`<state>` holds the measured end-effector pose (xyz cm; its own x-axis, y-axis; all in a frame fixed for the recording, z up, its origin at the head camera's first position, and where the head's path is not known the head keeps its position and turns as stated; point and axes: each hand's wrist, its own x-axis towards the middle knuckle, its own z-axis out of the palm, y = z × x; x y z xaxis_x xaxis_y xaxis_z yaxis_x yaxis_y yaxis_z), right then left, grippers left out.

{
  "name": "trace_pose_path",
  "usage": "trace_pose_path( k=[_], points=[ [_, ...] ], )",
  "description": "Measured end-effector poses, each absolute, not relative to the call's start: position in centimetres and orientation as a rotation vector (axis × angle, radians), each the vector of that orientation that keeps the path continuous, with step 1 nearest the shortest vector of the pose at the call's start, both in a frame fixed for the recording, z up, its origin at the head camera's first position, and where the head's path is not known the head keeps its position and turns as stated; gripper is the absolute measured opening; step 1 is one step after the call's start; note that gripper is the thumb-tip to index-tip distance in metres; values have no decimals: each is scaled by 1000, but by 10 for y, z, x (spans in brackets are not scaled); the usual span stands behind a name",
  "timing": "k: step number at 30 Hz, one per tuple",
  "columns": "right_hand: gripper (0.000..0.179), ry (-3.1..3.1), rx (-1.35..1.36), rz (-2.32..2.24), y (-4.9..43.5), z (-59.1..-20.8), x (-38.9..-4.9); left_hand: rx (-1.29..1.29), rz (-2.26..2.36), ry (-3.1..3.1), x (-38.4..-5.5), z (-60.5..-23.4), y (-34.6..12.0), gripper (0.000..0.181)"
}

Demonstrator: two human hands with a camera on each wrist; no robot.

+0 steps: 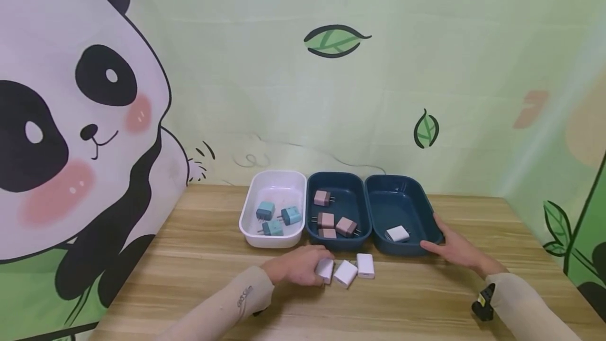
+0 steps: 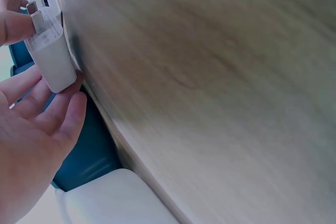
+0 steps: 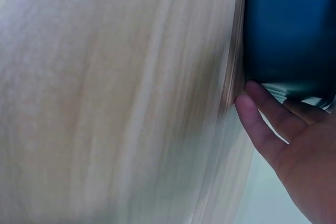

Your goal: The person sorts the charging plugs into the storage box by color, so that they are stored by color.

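With its thumb and fingers about one white charger point(image 1: 324, 270), my left hand point(image 1: 295, 266) is at the table just before the bins. In the left wrist view, white charger bodies point(image 2: 56, 66) show between thumb and fingers, with a port and prongs visible. Two more white chargers point(image 1: 345, 273) point(image 1: 365, 266) lie to the right of this hand. My right hand point(image 1: 456, 246) touches the outer right side of the right dark blue bin point(image 1: 402, 249), fingers mostly straight along its wall point(image 3: 289, 30). One white charger point(image 1: 397, 233) lies inside that bin.
A white bin point(image 1: 272, 241) at the left holds several light blue chargers point(image 1: 291, 216). The middle dark blue bin point(image 1: 338, 177) contains several pink chargers point(image 1: 347, 226). All three bins stand side by side near the back of the wooden table point(image 1: 369, 312), before a printed backdrop point(image 1: 284, 93).
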<state>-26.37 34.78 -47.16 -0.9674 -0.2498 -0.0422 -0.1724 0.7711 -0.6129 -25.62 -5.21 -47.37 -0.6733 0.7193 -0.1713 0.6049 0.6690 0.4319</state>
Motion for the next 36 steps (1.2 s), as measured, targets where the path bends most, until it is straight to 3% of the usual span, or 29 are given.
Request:
trace_pose_path(
  k=[36],
  points=[
    [96, 2801, -332, -1066, 352, -473, -265, 1136, 570, 2583, -253, -435, -35, 51]
  ],
)
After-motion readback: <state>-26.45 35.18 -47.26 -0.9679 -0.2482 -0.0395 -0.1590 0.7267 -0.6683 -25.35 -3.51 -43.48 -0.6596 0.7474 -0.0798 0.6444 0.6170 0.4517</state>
